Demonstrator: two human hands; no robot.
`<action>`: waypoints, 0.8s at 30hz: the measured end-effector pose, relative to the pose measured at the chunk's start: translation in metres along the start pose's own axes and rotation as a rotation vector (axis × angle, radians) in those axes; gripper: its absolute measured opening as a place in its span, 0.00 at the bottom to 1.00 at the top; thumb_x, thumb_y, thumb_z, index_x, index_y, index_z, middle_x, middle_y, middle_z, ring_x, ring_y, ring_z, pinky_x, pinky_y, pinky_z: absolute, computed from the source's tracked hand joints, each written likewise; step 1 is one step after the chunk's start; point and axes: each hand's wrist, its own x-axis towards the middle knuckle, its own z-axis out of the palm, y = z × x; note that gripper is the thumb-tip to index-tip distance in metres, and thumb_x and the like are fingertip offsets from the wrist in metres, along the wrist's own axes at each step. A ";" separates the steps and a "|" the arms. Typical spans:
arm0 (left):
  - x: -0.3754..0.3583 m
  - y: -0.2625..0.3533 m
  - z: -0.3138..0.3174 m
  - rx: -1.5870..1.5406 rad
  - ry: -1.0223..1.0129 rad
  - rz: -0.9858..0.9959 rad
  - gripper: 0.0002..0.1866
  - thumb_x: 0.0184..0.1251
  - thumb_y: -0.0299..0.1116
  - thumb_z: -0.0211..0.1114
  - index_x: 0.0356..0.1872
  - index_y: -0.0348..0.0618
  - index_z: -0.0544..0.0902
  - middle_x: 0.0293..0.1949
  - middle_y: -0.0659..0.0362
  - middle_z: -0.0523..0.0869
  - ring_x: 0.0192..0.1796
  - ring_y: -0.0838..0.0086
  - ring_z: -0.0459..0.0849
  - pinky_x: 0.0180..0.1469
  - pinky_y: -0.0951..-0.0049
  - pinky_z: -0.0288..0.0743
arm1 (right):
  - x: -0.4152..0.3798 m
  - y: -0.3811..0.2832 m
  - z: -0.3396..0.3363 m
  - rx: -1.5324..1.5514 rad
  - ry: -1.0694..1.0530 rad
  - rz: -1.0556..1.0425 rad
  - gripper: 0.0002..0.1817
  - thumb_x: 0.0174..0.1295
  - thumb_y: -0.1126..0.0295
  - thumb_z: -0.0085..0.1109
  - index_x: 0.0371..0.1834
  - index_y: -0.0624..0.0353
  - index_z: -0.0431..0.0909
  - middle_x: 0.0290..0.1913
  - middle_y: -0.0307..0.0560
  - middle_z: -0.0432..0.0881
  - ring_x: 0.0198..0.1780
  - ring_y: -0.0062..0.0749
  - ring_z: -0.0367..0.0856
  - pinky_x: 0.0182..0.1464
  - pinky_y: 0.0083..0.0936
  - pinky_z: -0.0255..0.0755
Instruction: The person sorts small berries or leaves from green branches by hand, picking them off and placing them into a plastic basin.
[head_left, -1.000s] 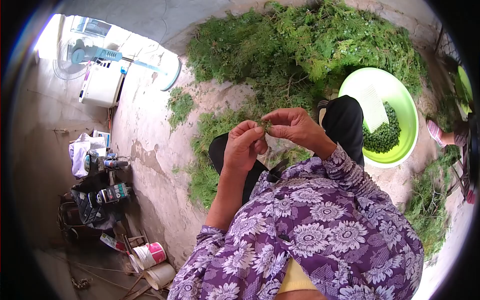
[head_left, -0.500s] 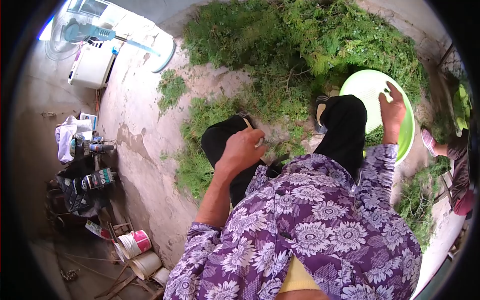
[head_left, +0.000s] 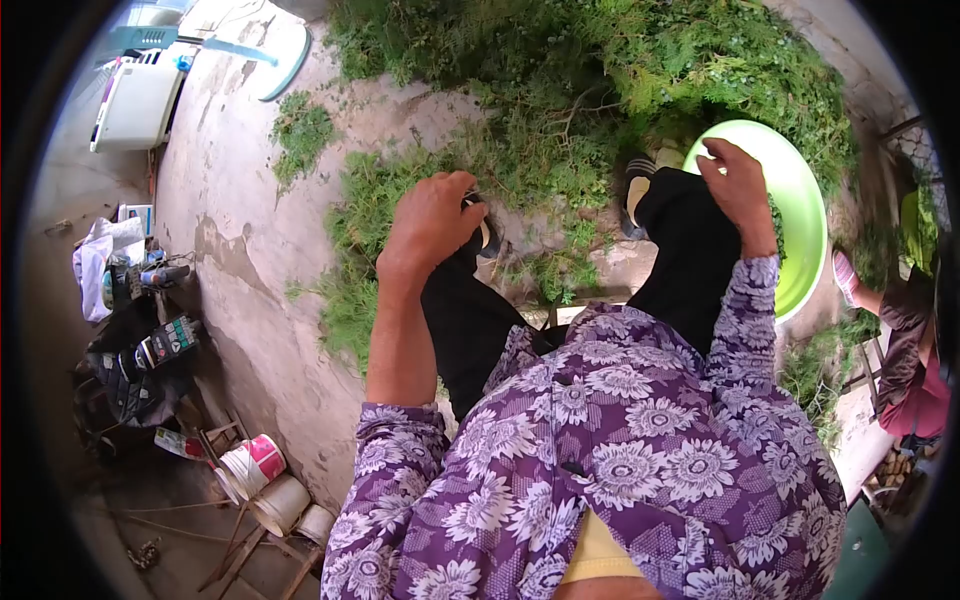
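Note:
My left hand (head_left: 425,222) is over my left knee, near the green sprigs on the floor. Its fingers curl inward, and what lies between them, if anything, is hidden. My right hand (head_left: 738,190) hangs above the near left rim of a light green basin (head_left: 803,215), thumb and fingers apart with nothing seen between them. Part of the basin's inside is hidden behind that hand. Leafy green branches (head_left: 560,140) with small pale berries are heaped on the floor beyond my feet.
A fan base (head_left: 290,62) and a white box (head_left: 140,108) stand at the upper left. White buckets (head_left: 252,465) and a black bag (head_left: 125,385) lie at the left. Another person's leg (head_left: 868,298) shows at the right.
My left hand has moved up and left, away from my lap. My right hand has shifted left from over the basin toward its rim. The view has tilted and shifted slightly.

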 end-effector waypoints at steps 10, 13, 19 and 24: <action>0.049 0.019 0.013 0.023 -0.041 0.099 0.15 0.50 0.36 0.59 0.37 0.37 0.76 0.34 0.47 0.78 0.39 0.52 0.76 0.42 0.59 0.69 | 0.015 -0.018 0.103 0.037 -0.491 -0.159 0.18 0.48 0.63 0.56 0.40 0.63 0.75 0.33 0.54 0.79 0.35 0.41 0.78 0.37 0.29 0.71; 0.061 0.025 0.031 -0.003 -0.115 0.075 0.13 0.51 0.35 0.57 0.35 0.37 0.76 0.35 0.47 0.78 0.39 0.52 0.77 0.43 0.59 0.70 | -0.007 0.019 0.140 -0.036 -0.609 -0.048 0.19 0.47 0.61 0.56 0.40 0.62 0.76 0.32 0.54 0.79 0.35 0.43 0.78 0.37 0.31 0.71; 0.055 0.054 0.058 0.020 -0.327 0.194 0.09 0.51 0.30 0.53 0.33 0.40 0.77 0.33 0.46 0.78 0.39 0.56 0.79 0.40 0.62 0.73 | -0.067 0.064 0.197 0.029 -0.540 0.124 0.12 0.42 0.61 0.55 0.20 0.60 0.76 0.21 0.57 0.74 0.26 0.53 0.73 0.30 0.41 0.68; 0.056 0.091 0.041 -0.309 -0.091 0.348 0.05 0.50 0.27 0.53 0.28 0.39 0.74 0.27 0.49 0.77 0.37 0.56 0.78 0.35 0.59 0.72 | -0.093 0.081 0.191 0.031 -0.652 0.024 0.17 0.44 0.60 0.56 0.34 0.60 0.76 0.34 0.56 0.76 0.39 0.50 0.74 0.42 0.38 0.69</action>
